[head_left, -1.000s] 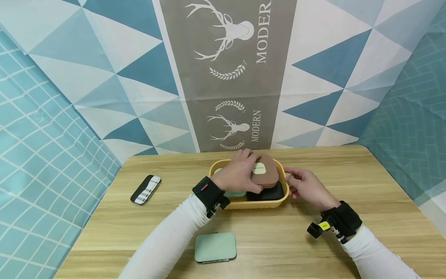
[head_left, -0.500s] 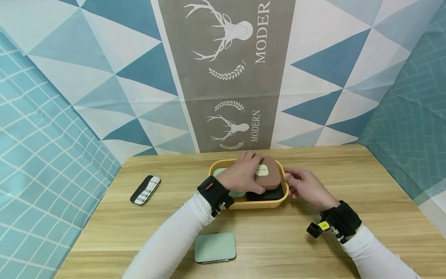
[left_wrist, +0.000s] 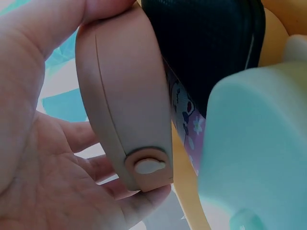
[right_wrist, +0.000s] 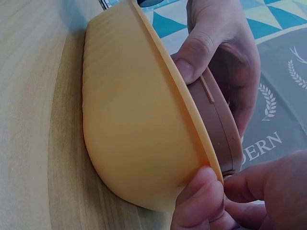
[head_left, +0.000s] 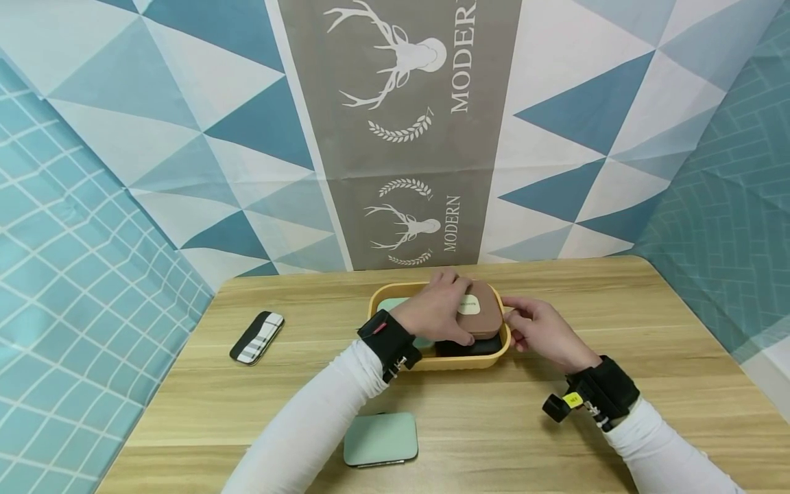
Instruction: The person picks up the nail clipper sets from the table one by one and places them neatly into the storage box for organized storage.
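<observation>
My left hand (head_left: pixel 435 312) grips a brown rounded-square case (head_left: pixel 485 315) with a pale label, thumb on its near side and fingers over the far side. The left wrist view shows the case's clasp with a small light button. It sits at the right end of a yellow oblong basket (head_left: pixel 459 363), over a black case (head_left: pixel 469 348). Mint-green cases (left_wrist: pixel 254 134) fill the basket's left part, partly hidden by my left hand. At the basket's right end, my right hand (head_left: pixel 549 334) pinches the rim (right_wrist: pixel 192 108) between thumb and fingers.
On the wooden table (head_left: pixel 506 439), a flat green tin (head_left: pixel 380 439) lies in front of the basket, near my left sleeve. Farther left is a black slim case with a white striped part (head_left: pixel 258 337). Patterned cloth hangs behind the table and at both sides.
My left hand has moved right and slightly down with the brown case, lowering it toward the basket's right end. My right hand stays on the rim.
</observation>
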`<state>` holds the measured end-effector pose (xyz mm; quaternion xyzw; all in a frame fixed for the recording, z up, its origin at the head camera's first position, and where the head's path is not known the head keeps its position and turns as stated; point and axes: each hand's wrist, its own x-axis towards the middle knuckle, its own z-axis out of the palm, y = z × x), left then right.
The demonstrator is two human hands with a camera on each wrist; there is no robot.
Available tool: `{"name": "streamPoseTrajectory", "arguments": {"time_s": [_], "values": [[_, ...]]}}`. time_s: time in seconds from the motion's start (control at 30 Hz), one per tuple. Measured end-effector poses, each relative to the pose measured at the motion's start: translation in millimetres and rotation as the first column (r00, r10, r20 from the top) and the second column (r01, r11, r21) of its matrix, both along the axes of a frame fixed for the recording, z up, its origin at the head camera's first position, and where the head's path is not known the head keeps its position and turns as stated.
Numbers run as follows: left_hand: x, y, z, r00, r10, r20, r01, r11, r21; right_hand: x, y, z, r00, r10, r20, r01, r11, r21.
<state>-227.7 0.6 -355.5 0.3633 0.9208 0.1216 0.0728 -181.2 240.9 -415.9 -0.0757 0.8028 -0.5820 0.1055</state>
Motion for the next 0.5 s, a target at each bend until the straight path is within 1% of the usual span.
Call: {"name": "streamPoseTrajectory", "arguments": {"time_s": [0.5], "values": [[0.0, 5.7, -2.1, 1.0, 0.005, 0.027, -0.004, 1.0, -0.023, 0.5, 0.4, -0.1, 1.0, 0.005, 0.005, -0.005, 1.0, -0.008]]}}
